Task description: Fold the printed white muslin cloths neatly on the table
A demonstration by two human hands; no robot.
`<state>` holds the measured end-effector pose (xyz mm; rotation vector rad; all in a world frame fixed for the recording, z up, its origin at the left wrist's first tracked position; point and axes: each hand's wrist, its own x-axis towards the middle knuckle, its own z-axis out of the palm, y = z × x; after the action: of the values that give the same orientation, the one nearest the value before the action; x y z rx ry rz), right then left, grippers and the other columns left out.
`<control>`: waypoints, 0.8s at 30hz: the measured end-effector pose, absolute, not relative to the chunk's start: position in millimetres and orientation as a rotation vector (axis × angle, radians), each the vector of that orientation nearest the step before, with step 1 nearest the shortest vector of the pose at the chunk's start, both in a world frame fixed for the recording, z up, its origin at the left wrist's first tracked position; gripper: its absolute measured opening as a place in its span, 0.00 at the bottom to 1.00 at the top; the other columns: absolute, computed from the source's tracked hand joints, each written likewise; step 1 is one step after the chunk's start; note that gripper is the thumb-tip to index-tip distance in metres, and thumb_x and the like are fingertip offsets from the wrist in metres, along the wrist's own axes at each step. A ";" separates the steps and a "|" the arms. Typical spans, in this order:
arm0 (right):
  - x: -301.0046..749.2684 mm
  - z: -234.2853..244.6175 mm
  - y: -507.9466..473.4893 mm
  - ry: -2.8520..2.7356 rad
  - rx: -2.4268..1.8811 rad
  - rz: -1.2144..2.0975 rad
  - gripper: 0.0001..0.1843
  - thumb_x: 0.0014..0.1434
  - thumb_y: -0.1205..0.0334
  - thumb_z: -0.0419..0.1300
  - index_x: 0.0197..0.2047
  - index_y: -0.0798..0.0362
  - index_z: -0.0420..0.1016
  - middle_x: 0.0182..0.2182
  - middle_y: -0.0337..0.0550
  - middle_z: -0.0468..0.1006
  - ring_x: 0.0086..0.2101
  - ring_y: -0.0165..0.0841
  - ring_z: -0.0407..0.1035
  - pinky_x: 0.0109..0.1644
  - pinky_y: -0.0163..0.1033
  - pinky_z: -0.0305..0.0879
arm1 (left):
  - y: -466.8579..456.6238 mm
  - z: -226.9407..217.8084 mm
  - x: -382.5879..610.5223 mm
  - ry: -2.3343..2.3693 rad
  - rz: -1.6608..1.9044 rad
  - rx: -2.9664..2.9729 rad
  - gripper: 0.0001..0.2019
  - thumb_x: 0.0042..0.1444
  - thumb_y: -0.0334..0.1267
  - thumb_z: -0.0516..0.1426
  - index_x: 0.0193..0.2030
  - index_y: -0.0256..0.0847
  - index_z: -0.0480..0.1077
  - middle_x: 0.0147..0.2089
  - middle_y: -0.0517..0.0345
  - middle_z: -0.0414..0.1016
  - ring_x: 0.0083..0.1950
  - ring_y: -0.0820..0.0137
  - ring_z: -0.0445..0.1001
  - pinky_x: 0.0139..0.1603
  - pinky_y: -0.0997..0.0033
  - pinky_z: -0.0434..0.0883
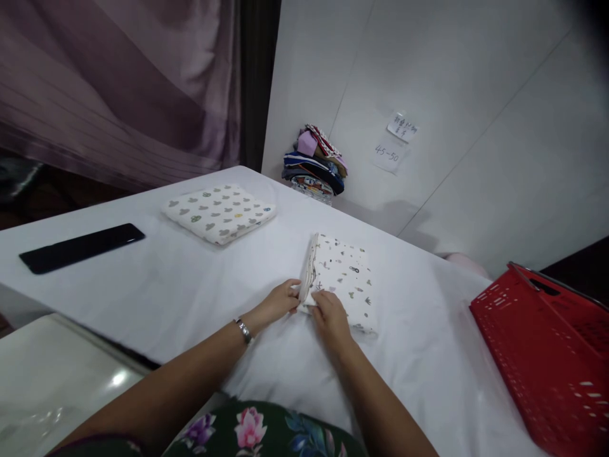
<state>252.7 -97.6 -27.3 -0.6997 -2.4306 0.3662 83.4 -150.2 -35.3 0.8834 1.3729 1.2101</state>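
In front of me on the white-covered table lies a folded white cloth (345,273) with a small scattered print, its layered edge facing left. My left hand (280,301) is at the near left corner of this cloth, its fingers closed on the edge. My right hand (330,315) pinches the same corner from above, thumb and fingers on the fabric. The tips of the left fingers are partly hidden by the cloth. Farther left rests a second folded cloth (221,212), white with grey cloud-like shapes, with neither hand on it.
A black flat slab (83,246) lies on the tablecloth (190,298) at left. A red plastic basket (537,355) stands at the right. Behind the table is a stack of folded fabrics (314,162) by the wall, where paper notes (392,149) hang. A curtain (143,76) hangs at back left.
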 end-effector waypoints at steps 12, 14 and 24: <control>252.3 -18.9 -104.0 -2.397 -0.622 0.547 0.19 0.52 0.70 0.52 0.48 0.51 0.72 0.43 0.47 0.73 0.44 0.38 0.66 0.49 0.44 0.63 | -148.2 -10.5 91.2 1.682 1.083 0.891 0.32 0.46 0.54 0.57 0.54 0.37 0.61 0.32 0.56 0.73 0.28 0.70 0.70 0.24 0.75 0.64; 252.8 -13.0 -94.4 -2.292 -0.609 0.760 0.18 0.51 0.71 0.50 0.43 0.51 0.74 0.40 0.45 0.74 0.42 0.36 0.67 0.48 0.42 0.65 | -148.0 -14.1 94.3 1.766 1.086 0.971 0.29 0.47 0.51 0.57 0.54 0.39 0.63 0.35 0.55 0.74 0.30 0.69 0.71 0.26 0.74 0.64; 221.5 -20.0 -61.4 -2.410 -0.733 0.644 0.19 0.52 0.73 0.52 0.44 0.51 0.75 0.41 0.45 0.74 0.43 0.36 0.65 0.50 0.43 0.63 | -151.8 -13.0 97.4 1.922 1.037 1.167 0.23 0.51 0.42 0.53 0.55 0.39 0.62 0.40 0.51 0.75 0.40 0.63 0.73 0.38 0.70 0.63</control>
<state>221.5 -61.4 -20.0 -0.7331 -2.4099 0.6445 97.4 -151.8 -13.0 1.1669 1.9218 1.0372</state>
